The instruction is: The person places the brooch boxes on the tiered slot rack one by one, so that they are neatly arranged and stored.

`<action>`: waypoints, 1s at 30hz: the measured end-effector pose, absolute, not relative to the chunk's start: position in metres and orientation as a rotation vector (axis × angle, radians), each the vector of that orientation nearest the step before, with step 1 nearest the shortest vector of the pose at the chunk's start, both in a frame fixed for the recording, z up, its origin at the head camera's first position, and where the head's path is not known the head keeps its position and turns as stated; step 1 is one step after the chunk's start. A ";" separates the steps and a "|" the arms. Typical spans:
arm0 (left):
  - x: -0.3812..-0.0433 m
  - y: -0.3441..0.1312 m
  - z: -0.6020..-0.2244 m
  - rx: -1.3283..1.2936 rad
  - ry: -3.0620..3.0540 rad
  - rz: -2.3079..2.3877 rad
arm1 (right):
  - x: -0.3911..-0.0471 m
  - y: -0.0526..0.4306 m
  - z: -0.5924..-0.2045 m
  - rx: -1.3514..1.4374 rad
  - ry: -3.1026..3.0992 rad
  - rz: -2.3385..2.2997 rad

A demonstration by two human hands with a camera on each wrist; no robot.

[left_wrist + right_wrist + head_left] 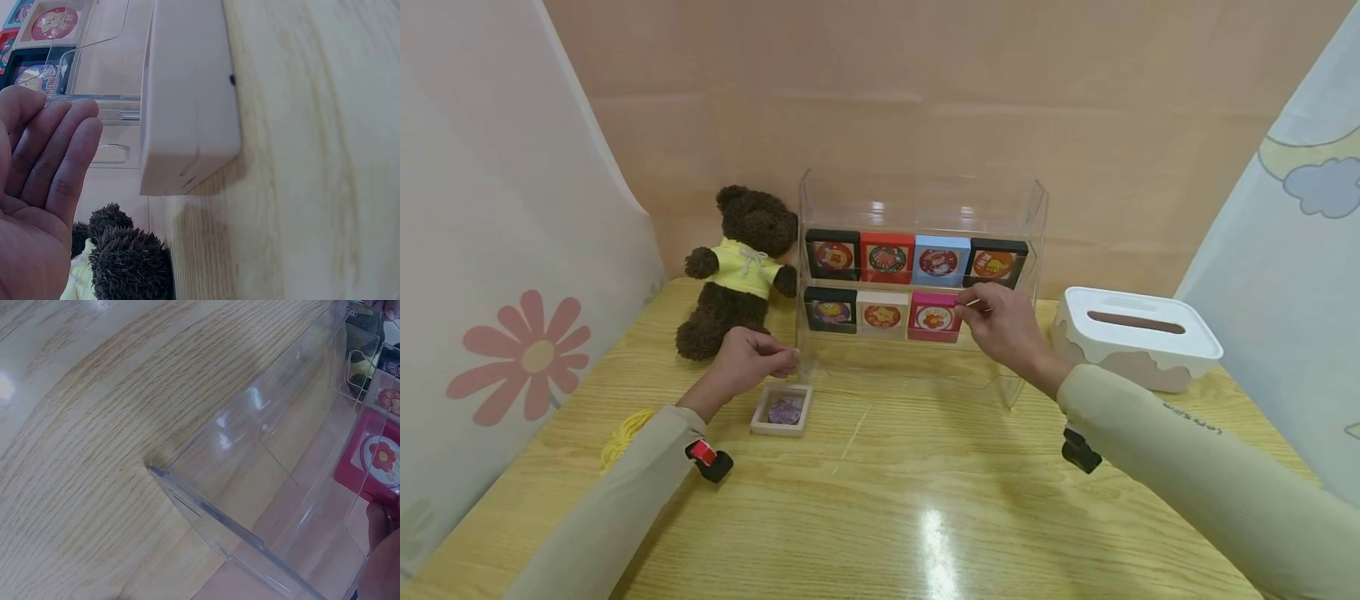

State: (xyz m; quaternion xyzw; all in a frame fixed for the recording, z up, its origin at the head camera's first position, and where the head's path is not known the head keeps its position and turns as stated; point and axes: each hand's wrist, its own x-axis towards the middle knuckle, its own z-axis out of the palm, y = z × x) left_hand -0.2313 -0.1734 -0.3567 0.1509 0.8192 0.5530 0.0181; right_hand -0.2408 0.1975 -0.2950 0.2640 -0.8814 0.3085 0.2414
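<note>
My right hand (1003,327) pinches the right edge of a magenta badge frame (934,317), a square box with a round flower badge. This frame stands in the lower occupied tier of a clear acrylic display stand (917,204). In the right wrist view my thumb (378,525) touches the magenta frame's (356,465) edge. My left hand (747,367) hovers by the stand's lower left corner, fingers loosely bent with nothing seen between them. Just below it, a pale pink badge frame (760,427) with a purple round badge stands tilted on the table; its side (187,106) fills the left wrist view's middle.
Several more badge frames, black, red, light blue and cream, fill two tiers of the stand. A brown teddy bear (752,258) in a yellow top sits left, near yellow yarn (625,435). A white tissue box (1138,333) stands right on the wooden table (880,517).
</note>
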 end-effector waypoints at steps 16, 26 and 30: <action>-0.233 -0.174 -0.361 0.451 2.534 1.740 | -0.236 0.197 -0.289 0.717 -2.496 0.928; -0.231 -0.174 -0.359 0.464 2.533 1.744 | -0.225 0.194 -0.284 0.713 -2.299 0.786; -0.230 -0.174 -0.358 0.466 2.547 1.730 | -0.212 0.183 -0.289 0.818 -2.248 0.829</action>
